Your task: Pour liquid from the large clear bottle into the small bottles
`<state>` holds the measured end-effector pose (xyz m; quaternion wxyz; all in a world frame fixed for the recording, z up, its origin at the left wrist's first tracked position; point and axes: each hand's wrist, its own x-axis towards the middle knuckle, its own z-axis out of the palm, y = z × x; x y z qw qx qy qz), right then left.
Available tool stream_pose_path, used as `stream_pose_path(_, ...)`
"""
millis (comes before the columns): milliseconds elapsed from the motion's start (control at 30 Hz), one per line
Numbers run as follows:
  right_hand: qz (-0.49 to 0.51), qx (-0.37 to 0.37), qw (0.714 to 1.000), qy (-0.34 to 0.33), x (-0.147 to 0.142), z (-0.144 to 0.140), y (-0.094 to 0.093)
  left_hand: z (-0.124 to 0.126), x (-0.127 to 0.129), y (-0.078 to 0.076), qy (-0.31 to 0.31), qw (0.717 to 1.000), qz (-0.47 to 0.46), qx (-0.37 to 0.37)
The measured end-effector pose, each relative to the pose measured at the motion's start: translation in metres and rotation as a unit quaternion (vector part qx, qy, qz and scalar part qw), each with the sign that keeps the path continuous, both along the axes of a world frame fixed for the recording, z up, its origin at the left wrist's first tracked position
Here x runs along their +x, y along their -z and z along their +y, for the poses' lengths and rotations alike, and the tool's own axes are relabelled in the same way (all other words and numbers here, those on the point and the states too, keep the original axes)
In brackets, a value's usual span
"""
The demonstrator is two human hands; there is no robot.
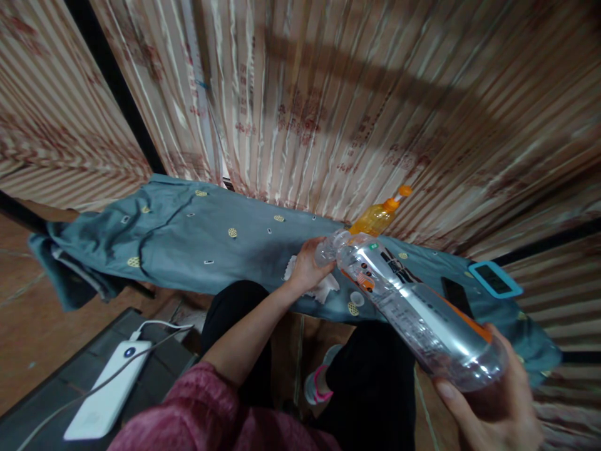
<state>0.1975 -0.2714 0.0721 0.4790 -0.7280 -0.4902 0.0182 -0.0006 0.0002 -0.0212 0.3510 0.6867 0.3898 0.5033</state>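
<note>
The clear plastic bottle (413,307) is held tilted over the blue cloth (197,244), its base gripped by the right hand (493,401) at near right. The neck is grasped by the left hand (307,266), arm extended; wiping seems underway, so steady support is needed

Print runs along the clear bottle (413,307), but it's too blurred to read. The label there shows only black and orange marks.
</note>
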Motion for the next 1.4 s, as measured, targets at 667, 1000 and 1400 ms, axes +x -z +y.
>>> stream_pose_path(667,0.012,0.006,1.0,-0.001,-0.005,0.001,0.001,0.001,0.0,0.001,-0.007,1.0,0.003,-0.006)
stream_pose_path(1000,0.047,0.005,0.999,-0.007,0.002,0.002,0.005,-0.001,0.0,-0.001,-0.005,1.0,0.0,-0.007)
stream_pose_path(1400,0.039,-0.013,0.999,0.016,0.012,-0.001,0.008,-0.005,0.001,-0.006,-0.005,1.0,0.018,-0.009)
